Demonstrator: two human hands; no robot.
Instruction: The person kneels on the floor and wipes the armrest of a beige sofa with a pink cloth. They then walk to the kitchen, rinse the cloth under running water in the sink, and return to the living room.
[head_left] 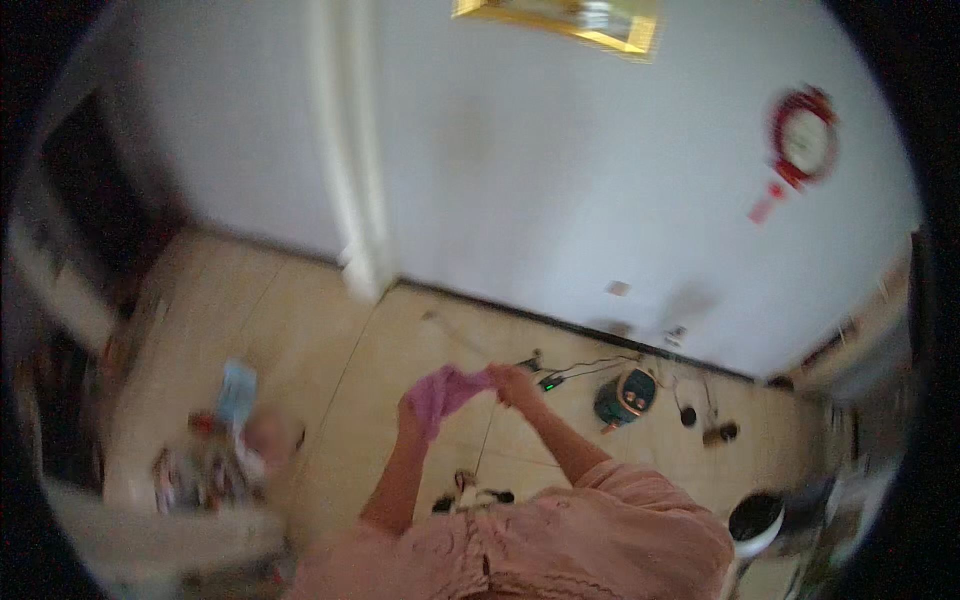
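A crumpled purple cloth (pixel 440 393) is stretched between my two hands, out in front of my body and above the tiled floor. Its left end is bunched over my left hand (pixel 409 410), whose fingers are mostly covered by the fabric. My right hand (pixel 511 385) pinches the narrow, pulled-out end of the cloth. Motion blurs the finger detail of both hands. Pink short sleeves and a pink top show along the lower edge.
A dark green appliance (pixel 625 398) stands on the floor to the right, with black cables (pixel 590 364) near it. At left lies a blurred pile of items (pixel 205 478) beside a light blue piece (pixel 236 392). A white, dark-mouthed container (pixel 757 524) is at lower right. A pale wall (pixel 500 180) rises ahead.
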